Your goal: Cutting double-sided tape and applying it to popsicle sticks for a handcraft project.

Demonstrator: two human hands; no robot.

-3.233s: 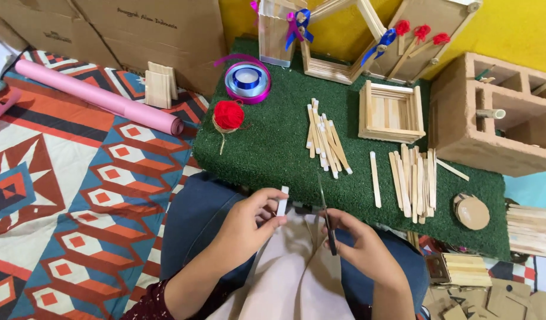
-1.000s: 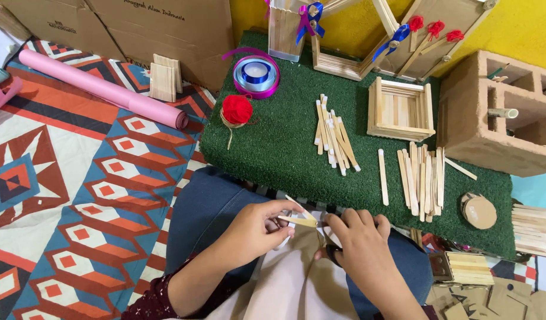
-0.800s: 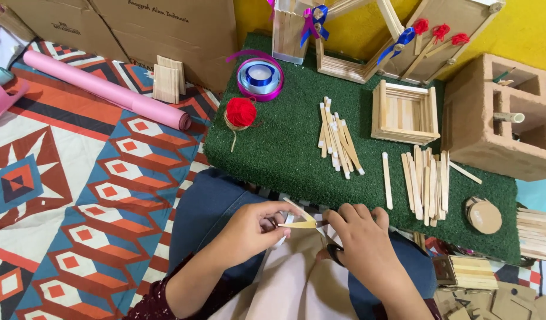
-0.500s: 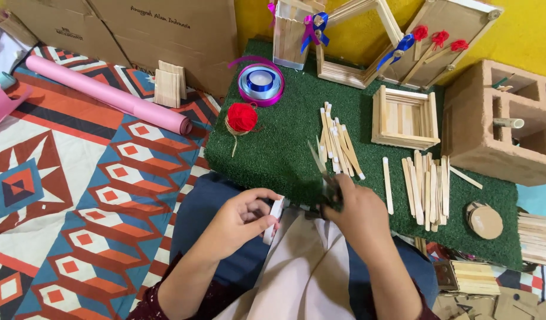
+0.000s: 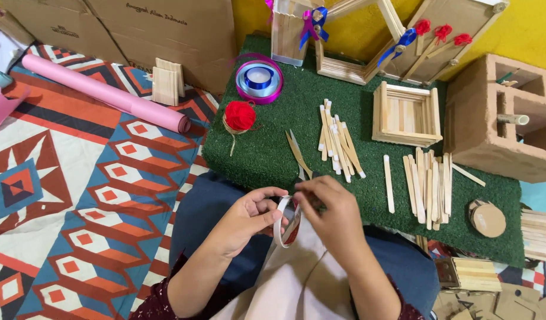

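My left hand (image 5: 249,216) grips a small white tape roll (image 5: 283,228) with a reddish inner face, held upright over my lap. My right hand (image 5: 332,213) meets it from the right, fingertips pinching the roll's top edge. Just beyond my hands, a pair of scissors (image 5: 299,155) lies on the green turf mat (image 5: 267,160), blades pointing away from me; the handles are hidden behind my fingers.
On the mat are two piles of flat wooden sticks (image 5: 338,139) (image 5: 430,184), a stick-built box (image 5: 406,112), a red yarn ball (image 5: 240,115) and a ribbon spool (image 5: 259,78). A pink paper roll (image 5: 107,95) lies left, a hollow brick block (image 5: 498,118) right.
My right hand reached forward to the mat with the scissors and came back without them. Both hands now hold the tape roll upright instead of a small strip.
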